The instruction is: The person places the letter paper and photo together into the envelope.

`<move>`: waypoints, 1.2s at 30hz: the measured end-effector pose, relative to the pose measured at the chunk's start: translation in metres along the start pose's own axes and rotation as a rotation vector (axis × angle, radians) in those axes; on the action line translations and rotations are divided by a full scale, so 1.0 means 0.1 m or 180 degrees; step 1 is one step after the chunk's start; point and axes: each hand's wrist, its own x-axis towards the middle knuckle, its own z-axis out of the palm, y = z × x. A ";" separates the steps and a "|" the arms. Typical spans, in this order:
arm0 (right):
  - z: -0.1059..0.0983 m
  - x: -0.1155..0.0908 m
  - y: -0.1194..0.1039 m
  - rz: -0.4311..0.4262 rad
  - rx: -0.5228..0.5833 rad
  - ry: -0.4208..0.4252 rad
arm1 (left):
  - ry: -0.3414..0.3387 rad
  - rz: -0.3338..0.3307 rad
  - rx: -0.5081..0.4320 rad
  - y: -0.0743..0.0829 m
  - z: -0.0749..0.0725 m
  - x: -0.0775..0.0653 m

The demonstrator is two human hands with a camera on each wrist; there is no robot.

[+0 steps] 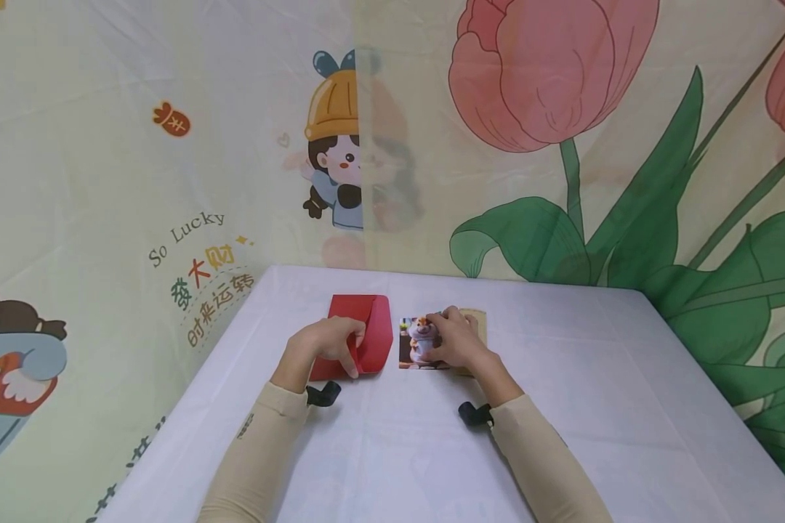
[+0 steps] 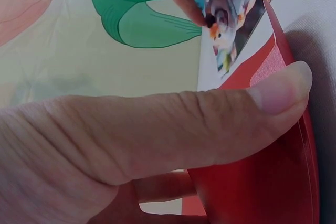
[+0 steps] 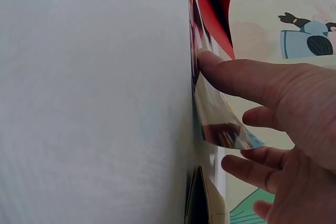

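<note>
A red envelope (image 1: 381, 334) lies on the left of the table, its flap side towards the right. My left hand (image 1: 327, 341) grips it near its opening; in the left wrist view the thumb (image 2: 252, 111) lies across the red paper with other fingers behind. Right of the envelope is a glossy picture (image 1: 413, 347) of a cartoon animal. My right hand (image 1: 461, 340) holds this picture by its right part, and in the right wrist view the sheet (image 3: 218, 103) bends under the thumb. The picture's left end points at the envelope's opening. Some fingertips are hidden.
A tan paper item (image 1: 481, 319), perhaps a kraft envelope, lies under and beyond my right hand. The white-covered table (image 1: 392, 450) meets printed cloth (image 1: 405, 240) at the back and sides. Dark straps with black camera mounts (image 1: 474, 414) sit at both wrists.
</note>
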 end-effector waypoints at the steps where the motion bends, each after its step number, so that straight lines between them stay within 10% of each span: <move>1: 0.00 0.00 0.00 -0.0003 0.0002 0.0003 | -0.0003 0.0000 0.0001 0.00 0.00 0.00; 36: -0.11 0.05 0.01 0.0037 0.1168 -0.0008 | -0.0006 -0.0015 -0.0015 0.00 0.00 -0.02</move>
